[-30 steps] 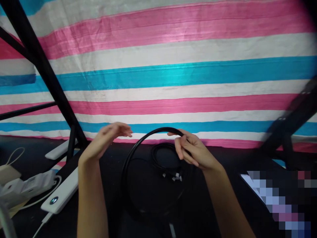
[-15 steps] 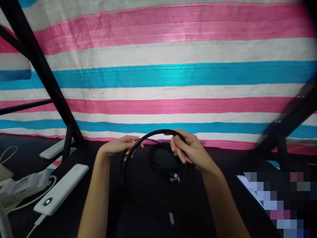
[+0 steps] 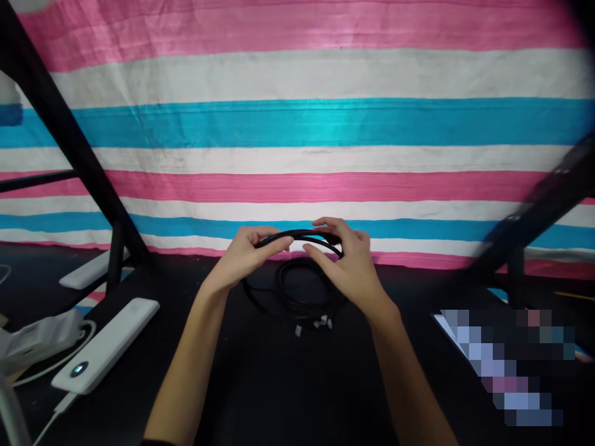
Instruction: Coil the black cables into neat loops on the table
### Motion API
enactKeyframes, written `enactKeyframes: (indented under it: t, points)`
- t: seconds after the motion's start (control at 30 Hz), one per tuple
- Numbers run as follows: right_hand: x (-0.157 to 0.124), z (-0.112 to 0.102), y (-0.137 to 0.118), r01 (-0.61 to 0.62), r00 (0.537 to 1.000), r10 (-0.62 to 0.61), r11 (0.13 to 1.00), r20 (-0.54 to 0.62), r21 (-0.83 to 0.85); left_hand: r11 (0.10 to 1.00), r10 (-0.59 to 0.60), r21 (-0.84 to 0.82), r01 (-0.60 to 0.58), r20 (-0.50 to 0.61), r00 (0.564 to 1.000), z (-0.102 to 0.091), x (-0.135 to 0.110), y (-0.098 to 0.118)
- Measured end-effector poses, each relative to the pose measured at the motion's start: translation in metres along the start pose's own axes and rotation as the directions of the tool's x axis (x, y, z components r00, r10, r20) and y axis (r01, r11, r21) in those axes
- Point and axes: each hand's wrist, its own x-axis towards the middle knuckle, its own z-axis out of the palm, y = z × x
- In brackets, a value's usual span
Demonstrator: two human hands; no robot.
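Note:
Between my two hands a looped black cable is held up above the dark table. My left hand is closed round the left side of the loop, thumb in front. My right hand grips the right side, its thumb below and its fingers curving over the top. Behind and beneath lies a coil of black cable on the table. Several small pale tabs or connectors lie at its near side; their exact kind is too small to tell. The held loop's lower part is hard to see against the black surface.
A white power bank with a lit display and a plugged-in cable lies left, beside a white power strip. Black frame legs stand at both sides. A striped sheet hangs behind. A pixelated flat object lies right.
The wide hanging loop has been drawn into a smaller, tighter one. My left hand has moved right and up, nearer my right hand. The view has tilted slightly down.

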Motion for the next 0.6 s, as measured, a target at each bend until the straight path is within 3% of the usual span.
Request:
enactKeyframes:
  t: [0.1,0.17,0.3,0.43,0.5,0.6]
  points:
    - [0.000,-0.003,-0.002,-0.176,0.973,0.139,0.963,0.184,0.203,0.999,0.037,-0.005,-0.037,-0.037,0.999,0.002,-0.001,0.000]
    - [0.000,-0.004,-0.001,-0.268,0.952,0.206,0.918,0.227,0.292,0.998,0.055,-0.011,-0.056,-0.079,0.995,0.003,0.000,-0.002]
    - [0.004,-0.003,0.010,-0.326,0.941,0.333,0.845,0.061,0.424,0.998,0.065,0.017,-0.063,-0.126,0.990,0.001,0.004,-0.011]
    - [0.008,-0.006,0.024,-0.317,0.874,0.477,0.708,-0.096,0.631,0.999,-0.008,0.040,0.014,-0.148,0.989,-0.005,0.013,-0.027]
    - [0.009,-0.009,0.029,-0.334,0.856,0.512,0.646,-0.065,0.686,0.995,-0.012,-0.097,-0.002,-0.151,0.989,-0.006,0.017,-0.033]
    - [0.010,-0.013,0.030,-0.436,0.853,0.515,0.607,0.090,0.664,0.957,-0.024,-0.288,-0.029,-0.180,0.983,-0.002,0.022,-0.038]
